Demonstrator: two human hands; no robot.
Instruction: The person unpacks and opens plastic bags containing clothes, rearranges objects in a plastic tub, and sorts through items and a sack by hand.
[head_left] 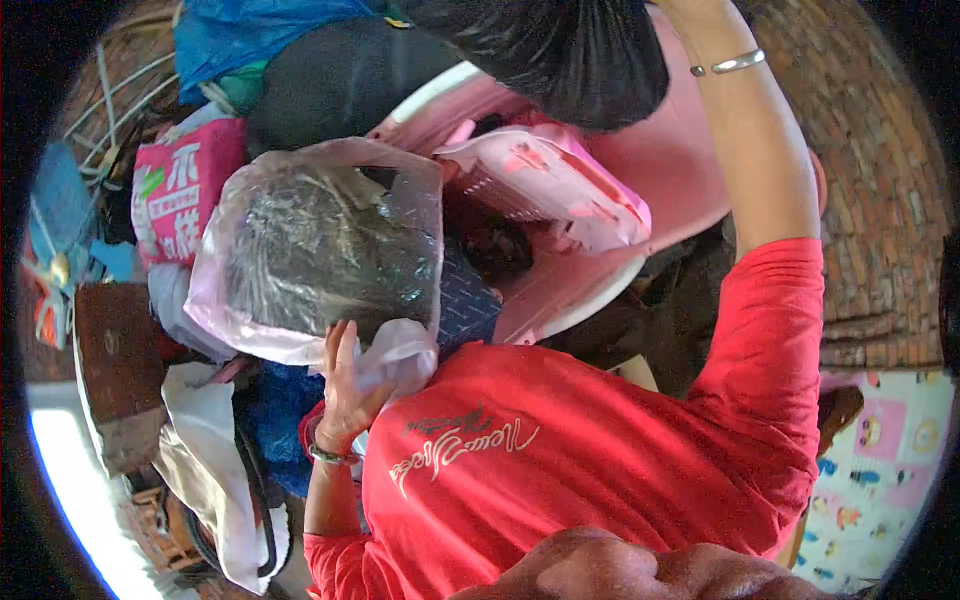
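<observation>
Clear plastic bag (320,240), dark contents, left of centre; left hand (345,397) against its lower edge, fingers straight, unclosed, probably to steady it. Farther off, black plastic bag (570,65), top of frame. Right hand beyond upper edge; I can't tell its grip.

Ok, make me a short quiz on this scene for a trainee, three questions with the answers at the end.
1. Which hand is at the lower edge of the clear plastic bag with dark contents?
2. True or false: the whole right hand is in view.
3. At that bag's upper left is: a) a yellow metal bucket, b) a pink printed bag with white characters, c) a purple umbrella.

Key: 1. The left hand. 2. False; the right arm runs out at the top. 3. b.
</observation>
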